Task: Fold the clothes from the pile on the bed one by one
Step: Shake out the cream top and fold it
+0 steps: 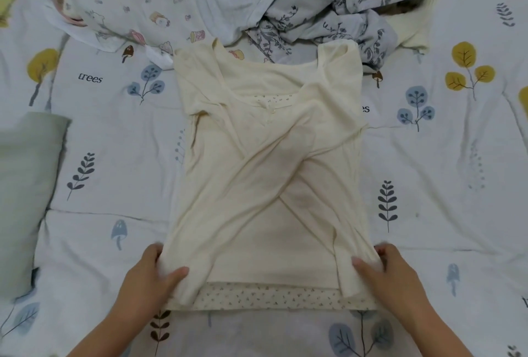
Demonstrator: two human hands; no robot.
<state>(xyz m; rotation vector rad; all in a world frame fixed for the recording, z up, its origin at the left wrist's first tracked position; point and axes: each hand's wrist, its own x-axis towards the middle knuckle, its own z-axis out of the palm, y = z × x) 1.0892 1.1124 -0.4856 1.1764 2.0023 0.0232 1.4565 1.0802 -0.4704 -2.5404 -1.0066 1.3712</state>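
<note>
A cream long-sleeved top (257, 236) lies flat in the middle of the bed, neckline away from me. Both sleeves are folded in and cross over its front. A speckled hem band shows along its near edge. My left hand (148, 279) pinches the near left corner of the top, thumb on top and fingers under the cloth. My right hand (391, 273) pinches the near right corner the same way. The pile of clothes (314, 5), pale blue and grey floral garments, lies bunched beyond the top at the far side.
The bed sheet (114, 133) is white with tree, leaf and mushroom prints. A cartoon-printed white garment (114, 5) lies at the far left. A pale green pillow (25, 185) sits at the left edge. A cream folded piece (414, 27) lies by the pile's right.
</note>
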